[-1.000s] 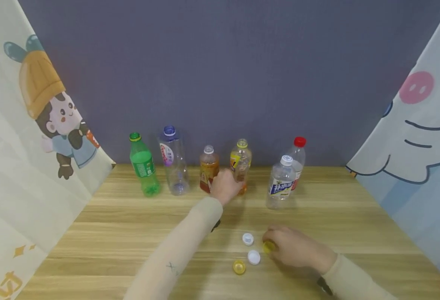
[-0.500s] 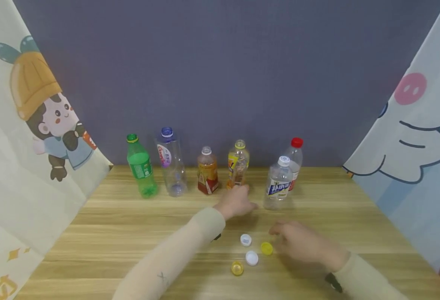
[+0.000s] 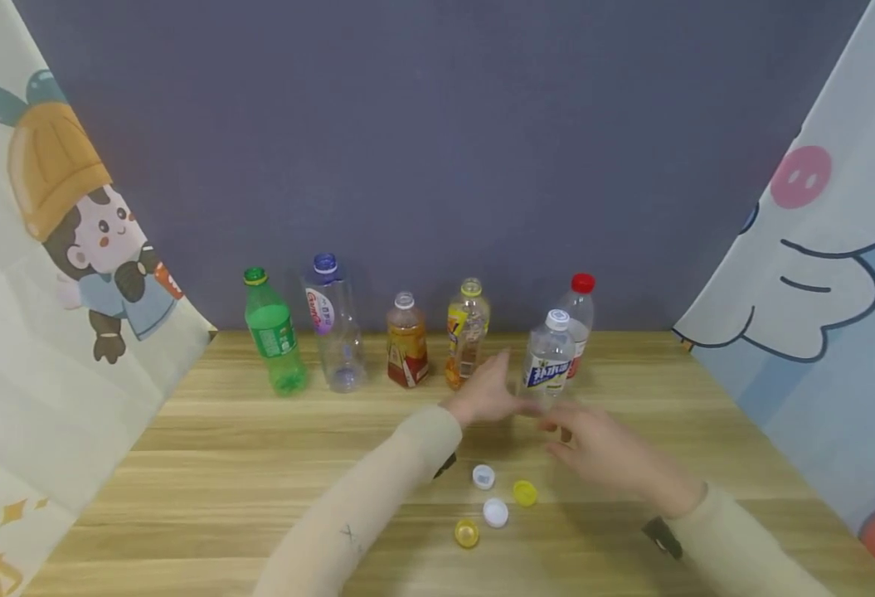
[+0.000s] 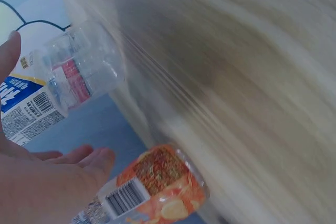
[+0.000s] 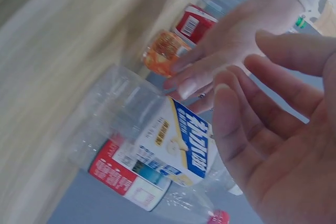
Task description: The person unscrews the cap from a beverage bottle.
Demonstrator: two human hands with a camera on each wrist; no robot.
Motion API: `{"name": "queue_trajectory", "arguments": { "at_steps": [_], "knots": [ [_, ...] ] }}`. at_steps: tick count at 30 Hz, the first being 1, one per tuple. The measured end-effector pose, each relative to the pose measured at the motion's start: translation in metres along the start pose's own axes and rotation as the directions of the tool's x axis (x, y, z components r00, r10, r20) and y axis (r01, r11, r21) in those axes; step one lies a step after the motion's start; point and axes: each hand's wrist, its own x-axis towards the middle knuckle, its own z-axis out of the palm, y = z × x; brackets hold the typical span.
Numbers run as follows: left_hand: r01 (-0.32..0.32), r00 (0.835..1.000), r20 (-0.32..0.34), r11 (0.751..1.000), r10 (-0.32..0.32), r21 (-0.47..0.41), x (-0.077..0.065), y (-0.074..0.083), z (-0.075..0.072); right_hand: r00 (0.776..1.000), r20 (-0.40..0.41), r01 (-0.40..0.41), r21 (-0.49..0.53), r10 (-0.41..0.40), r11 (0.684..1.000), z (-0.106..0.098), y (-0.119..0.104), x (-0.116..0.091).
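Note:
A clear bottle (image 3: 547, 371) with a blue-and-white label and white cap stands upright at the right of the table. My left hand (image 3: 488, 391) is at its left side, fingers spread and thumb apart; in the left wrist view nothing is between them. Just right of and nearer than the bottle, my right hand (image 3: 605, 448) has loosely bent fingers and holds nothing, as the right wrist view shows. Whether either hand touches the bottle I cannot tell. Close behind the left hand stands an uncapped bottle with a yellow neck ring (image 3: 469, 332), its base partly hidden.
A red-capped bottle (image 3: 582, 311) stands behind the clear one. Leftward are uncapped bottles: an amber-labelled one (image 3: 407, 348), a tall clear one (image 3: 342, 340) and a green one (image 3: 276, 336). Nearer lie two white caps (image 3: 495, 512) and two yellow caps (image 3: 525, 493).
My left hand has moved right, from the yellow-ringed bottle to the white-capped one. My right hand has let go of a yellow cap, now lying on the table, and moved forward toward the same bottle.

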Motion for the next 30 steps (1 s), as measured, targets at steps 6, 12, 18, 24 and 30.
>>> {"name": "queue_trajectory", "arguments": {
  "at_steps": [6,12,18,24,30],
  "knots": [
    [-0.068,0.997,-0.038,0.975,0.061,-0.213,0.011,0.002,0.004,0.997,-0.078,-0.002,-0.031,-0.001,1.0,-0.014,-0.005,0.012],
    [-0.108,0.994,-0.021,0.935,0.107,-0.339,0.017,0.007,0.007,0.991,-0.135,-0.017,-0.052,0.01,0.998,-0.028,-0.004,0.021],
    [-0.05,0.999,-0.02,0.96,0.047,-0.276,0.019,0.01,0.012,0.985,-0.167,-0.057,-0.018,0.053,0.998,-0.035,0.002,0.028],
    [-0.064,0.998,-0.035,0.963,0.056,-0.262,0.021,0.007,0.014,0.949,-0.306,-0.082,0.0,0.078,0.997,-0.041,0.015,0.038],
    [-0.093,0.996,-0.025,0.957,0.089,-0.275,0.016,0.008,0.01,0.917,-0.389,-0.11,-0.034,0.088,0.993,-0.054,0.02,0.049]
  ]
}}
